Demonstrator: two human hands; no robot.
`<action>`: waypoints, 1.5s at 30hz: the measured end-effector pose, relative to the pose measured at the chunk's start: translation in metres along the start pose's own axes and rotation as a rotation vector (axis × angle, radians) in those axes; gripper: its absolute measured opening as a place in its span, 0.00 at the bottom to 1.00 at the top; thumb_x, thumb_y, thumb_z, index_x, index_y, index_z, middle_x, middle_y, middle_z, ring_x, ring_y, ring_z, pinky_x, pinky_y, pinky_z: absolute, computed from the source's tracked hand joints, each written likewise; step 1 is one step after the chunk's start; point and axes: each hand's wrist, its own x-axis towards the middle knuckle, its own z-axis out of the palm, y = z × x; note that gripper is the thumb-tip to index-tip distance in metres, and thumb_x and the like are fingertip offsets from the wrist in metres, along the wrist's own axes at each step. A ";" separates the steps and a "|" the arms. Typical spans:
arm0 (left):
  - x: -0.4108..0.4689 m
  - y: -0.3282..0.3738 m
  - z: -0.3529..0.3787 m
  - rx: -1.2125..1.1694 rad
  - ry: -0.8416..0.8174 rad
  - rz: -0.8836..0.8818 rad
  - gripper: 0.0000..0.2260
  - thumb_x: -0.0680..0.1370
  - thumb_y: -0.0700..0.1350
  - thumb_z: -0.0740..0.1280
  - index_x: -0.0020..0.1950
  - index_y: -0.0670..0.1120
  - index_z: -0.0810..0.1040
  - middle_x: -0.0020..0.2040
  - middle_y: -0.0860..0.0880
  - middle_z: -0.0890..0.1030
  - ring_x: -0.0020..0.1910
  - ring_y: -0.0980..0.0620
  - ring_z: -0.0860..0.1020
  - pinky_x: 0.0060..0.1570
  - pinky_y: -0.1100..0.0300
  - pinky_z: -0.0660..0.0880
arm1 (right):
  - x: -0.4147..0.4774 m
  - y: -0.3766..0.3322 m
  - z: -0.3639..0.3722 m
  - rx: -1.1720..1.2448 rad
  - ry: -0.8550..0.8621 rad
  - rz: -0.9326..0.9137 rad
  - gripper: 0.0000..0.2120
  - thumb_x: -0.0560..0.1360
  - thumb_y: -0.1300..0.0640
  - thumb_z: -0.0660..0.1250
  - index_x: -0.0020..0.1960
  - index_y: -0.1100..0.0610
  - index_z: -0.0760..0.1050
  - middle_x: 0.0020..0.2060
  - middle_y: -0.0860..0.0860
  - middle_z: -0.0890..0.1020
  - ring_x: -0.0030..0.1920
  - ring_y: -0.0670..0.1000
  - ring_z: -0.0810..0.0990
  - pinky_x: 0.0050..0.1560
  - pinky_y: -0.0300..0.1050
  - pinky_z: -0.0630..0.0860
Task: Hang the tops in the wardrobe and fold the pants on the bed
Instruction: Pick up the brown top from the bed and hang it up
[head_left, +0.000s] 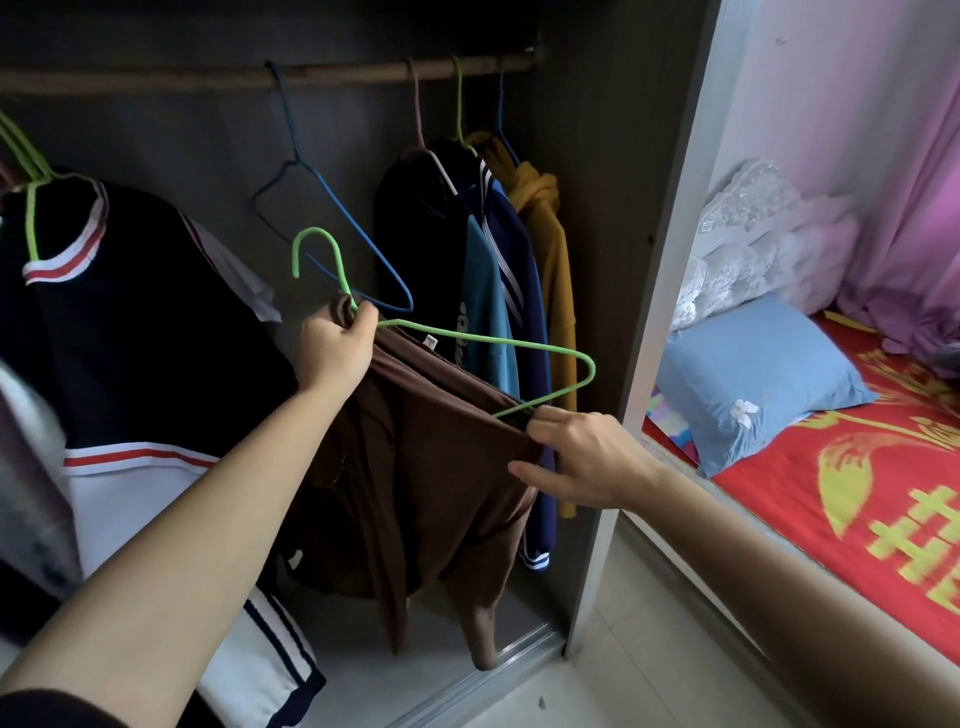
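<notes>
While the left hand (332, 353) grips a green hanger (467, 338), the right hand (587, 462) pinches the limp brown top (441, 467).

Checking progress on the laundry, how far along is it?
Done: several tops hang on the rail. In hand: the left hand grips the green hanger, the right hand pinches the brown top half-draped on it. Left: hooking it up; no pants show on the bed.
</notes>
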 end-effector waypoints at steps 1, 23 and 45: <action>0.003 -0.004 -0.004 0.025 0.001 0.007 0.15 0.76 0.51 0.66 0.39 0.40 0.76 0.36 0.42 0.79 0.38 0.46 0.76 0.39 0.57 0.69 | -0.003 0.005 -0.003 -0.024 0.015 0.016 0.19 0.79 0.35 0.57 0.48 0.49 0.73 0.42 0.42 0.71 0.36 0.46 0.74 0.33 0.44 0.76; -0.003 -0.026 -0.012 0.403 -0.375 0.245 0.17 0.71 0.62 0.66 0.38 0.48 0.75 0.32 0.50 0.78 0.39 0.48 0.78 0.41 0.52 0.73 | 0.009 0.004 -0.039 -0.085 0.136 0.037 0.11 0.79 0.43 0.62 0.51 0.49 0.78 0.41 0.39 0.71 0.31 0.41 0.69 0.30 0.30 0.61; -0.027 -0.001 0.003 -0.102 -1.018 0.048 0.27 0.67 0.36 0.78 0.63 0.50 0.75 0.60 0.45 0.79 0.61 0.50 0.78 0.62 0.56 0.73 | 0.062 0.023 -0.051 0.040 -0.038 0.149 0.14 0.83 0.48 0.59 0.53 0.55 0.79 0.42 0.48 0.83 0.41 0.48 0.80 0.45 0.47 0.78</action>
